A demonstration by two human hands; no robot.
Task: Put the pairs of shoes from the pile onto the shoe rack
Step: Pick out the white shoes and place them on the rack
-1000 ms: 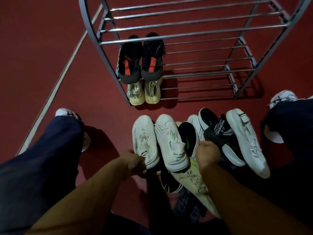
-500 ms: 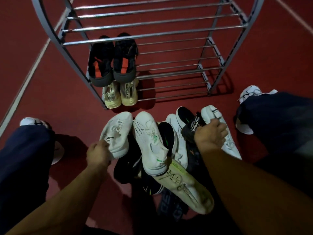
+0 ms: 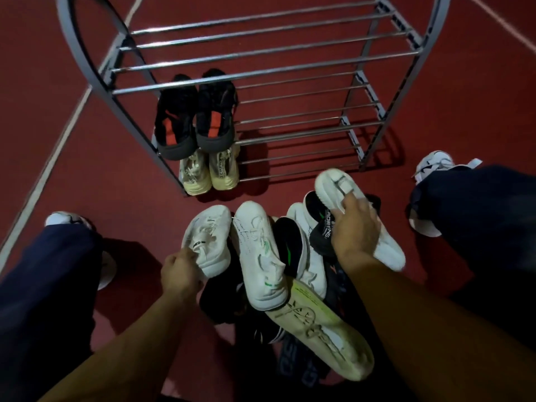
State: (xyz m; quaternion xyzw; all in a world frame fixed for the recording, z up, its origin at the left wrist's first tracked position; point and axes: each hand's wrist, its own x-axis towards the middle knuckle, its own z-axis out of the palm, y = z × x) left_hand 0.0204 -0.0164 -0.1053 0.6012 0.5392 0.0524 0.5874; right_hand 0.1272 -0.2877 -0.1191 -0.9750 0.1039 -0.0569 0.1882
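Observation:
A pile of shoes [image 3: 290, 274] lies on the red floor in front of a grey metal shoe rack [image 3: 261, 71]. My left hand [image 3: 181, 272] grips the heel of a white sneaker [image 3: 208, 239] at the pile's left edge. My right hand [image 3: 355, 230] holds a matching white sneaker [image 3: 333, 187] at the pile's right, fingers curled over its upper, its toe raised toward the rack. On the rack's left side sit a black pair with orange insoles [image 3: 197, 117] and, one shelf lower, a cream pair [image 3: 208, 172].
Another white sneaker with green marks [image 3: 261, 256], a long cream shoe [image 3: 322, 338] and several dark shoes fill the pile. My legs in dark trousers and white shoes [image 3: 429, 169] flank it. The rack's bars to the right of both pairs hold nothing. White lines cross the floor.
My left hand pulled its white sneaker leftward out of the pile. My right hand moved from the pile's middle to the right-hand white sneaker and lifted its toe.

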